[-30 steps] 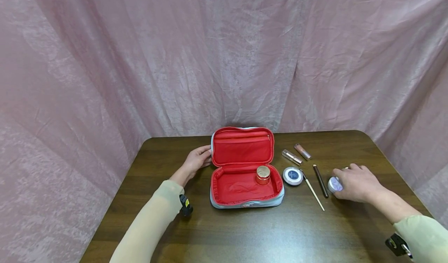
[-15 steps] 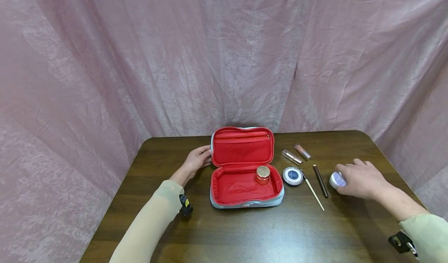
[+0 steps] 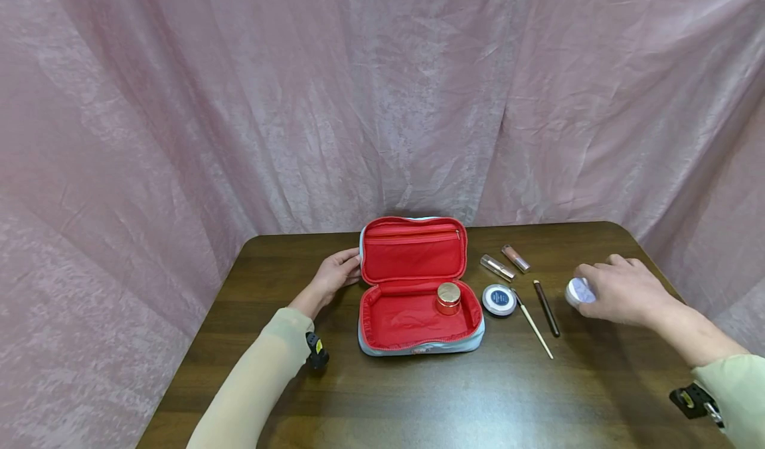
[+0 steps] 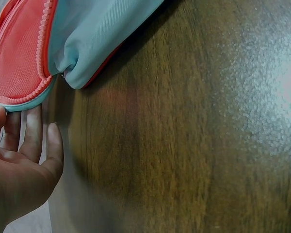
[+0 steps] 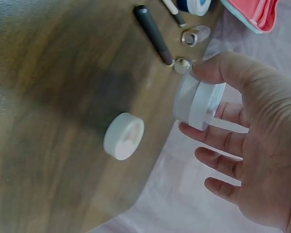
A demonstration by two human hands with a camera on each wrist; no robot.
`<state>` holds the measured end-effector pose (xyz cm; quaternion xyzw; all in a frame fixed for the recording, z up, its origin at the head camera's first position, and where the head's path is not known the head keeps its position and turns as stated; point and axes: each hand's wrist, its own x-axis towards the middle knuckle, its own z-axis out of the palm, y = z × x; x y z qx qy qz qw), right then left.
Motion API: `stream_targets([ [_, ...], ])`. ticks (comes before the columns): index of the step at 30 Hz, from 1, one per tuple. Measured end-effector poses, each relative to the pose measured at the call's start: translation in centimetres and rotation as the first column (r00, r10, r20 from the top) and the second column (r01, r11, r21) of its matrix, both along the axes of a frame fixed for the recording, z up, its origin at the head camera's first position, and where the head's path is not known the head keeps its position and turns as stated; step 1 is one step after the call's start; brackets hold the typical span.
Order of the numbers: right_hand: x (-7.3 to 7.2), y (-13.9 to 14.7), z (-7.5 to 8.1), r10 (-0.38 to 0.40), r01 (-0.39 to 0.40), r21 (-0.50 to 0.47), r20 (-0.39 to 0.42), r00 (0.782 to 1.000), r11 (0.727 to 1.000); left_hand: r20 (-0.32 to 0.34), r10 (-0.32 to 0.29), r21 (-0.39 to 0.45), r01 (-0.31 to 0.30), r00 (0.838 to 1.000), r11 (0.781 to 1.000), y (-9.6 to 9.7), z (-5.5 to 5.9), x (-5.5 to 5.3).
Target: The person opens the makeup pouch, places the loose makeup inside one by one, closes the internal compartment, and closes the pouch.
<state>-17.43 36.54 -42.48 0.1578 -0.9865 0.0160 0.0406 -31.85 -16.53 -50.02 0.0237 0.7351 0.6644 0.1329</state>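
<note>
A light-blue makeup bag [image 3: 421,351] with red lining lies unzipped, its lid [image 3: 415,255] standing up. My left hand [image 3: 335,275] holds the lid's left edge; in the left wrist view, the thumb is at the front and fingers [image 4: 33,131] are behind. Between thumb and fingers of my right hand [image 3: 626,293] is a small round jar [image 5: 198,99] with a lavender top, raised off the table. A second white round jar [image 5: 123,136] sits below it in the right wrist view; the right hand hides it in the head view.
A gold-lidded jar [image 3: 448,298] stands inside the bag. Right of the bag lie a round compact [image 3: 499,300], a thin white-handled brush [image 3: 534,323], a dark brush [image 3: 546,308] and two lip gloss tubes [image 3: 498,268]. A pink curtain [image 3: 382,103] hangs behind the table.
My right hand has gripped the lavender-topped jar and lifted it, shifting slightly right and upward in the head view. The left hand and the bag stay where they were.
</note>
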Motion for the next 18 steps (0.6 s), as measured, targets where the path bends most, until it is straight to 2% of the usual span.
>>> stream_targets([
  [8, -0.6, -1.7, 1.9, 0.031, -0.032, -0.007, -0.064, 0.997, 0.999, 0.002, 0.001, 0.006, -0.001, 1.0, 1.0, 0.0, 0.1, 0.0],
  [18, -1.7, -4.8, 4.7, 0.086, -0.086, 0.004, -0.102, 0.991, 0.996, -0.001, 0.001, -0.009, -0.001, 1.0, 1.0, 0.0, 0.1, 0.1],
])
